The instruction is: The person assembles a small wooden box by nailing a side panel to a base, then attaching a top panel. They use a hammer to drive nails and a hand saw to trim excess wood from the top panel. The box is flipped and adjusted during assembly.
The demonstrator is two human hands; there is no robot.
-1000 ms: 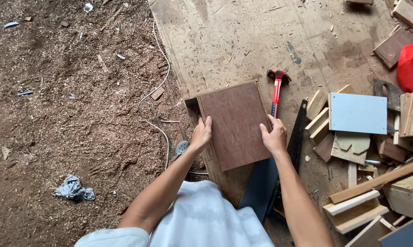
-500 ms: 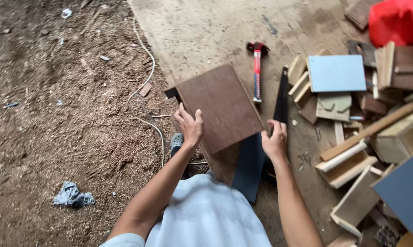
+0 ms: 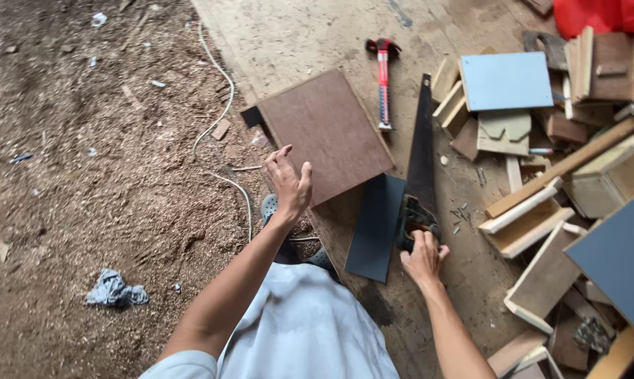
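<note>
Handsaw [image 3: 421,151] lies flat on the floor beside the brown board [image 3: 324,137]. Your right hand [image 3: 422,256] wraps its handle; your left hand [image 3: 289,184] rests open at the board's edge. Blade looks thin, whippy, toothed: grip by the handle only.

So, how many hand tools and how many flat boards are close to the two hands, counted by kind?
Handsaw: 1, right hand on its handle
Hammer: 1
Brown board: 1, under the left hand
Dark board: 1
Total: 4
</note>
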